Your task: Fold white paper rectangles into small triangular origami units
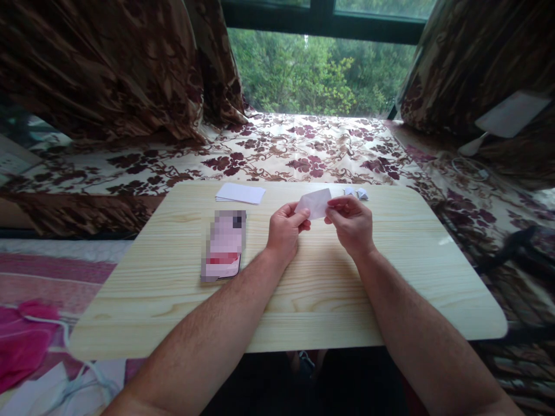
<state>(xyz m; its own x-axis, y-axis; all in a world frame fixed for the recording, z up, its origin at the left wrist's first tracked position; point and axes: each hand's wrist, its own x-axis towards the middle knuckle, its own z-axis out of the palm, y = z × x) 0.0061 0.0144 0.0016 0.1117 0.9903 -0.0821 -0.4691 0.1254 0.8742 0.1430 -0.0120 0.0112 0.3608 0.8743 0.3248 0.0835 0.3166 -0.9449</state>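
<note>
A small sheet of white paper [315, 204] is held up over the table, tilted, between my two hands. My left hand [286, 226] pinches its left edge, with the thumb on top and fingers beneath. At the paper's right edge, my right hand [350, 221] is closed with thumb and fingertips on the corner. Just beyond my right hand lie two small folded white paper pieces [362, 194], one partly hidden by the fingers. A short stack of white paper sheets [240, 193] rests at the table's far left.
A phone [223, 245], partly pixelated, lies left of my hands on the light wooden table [173, 300]. Behind the table is a floral-covered ledge [303, 156] below a window. A white lamp [511, 115] stands at right; pink cloth [30, 341] and cables are at lower left.
</note>
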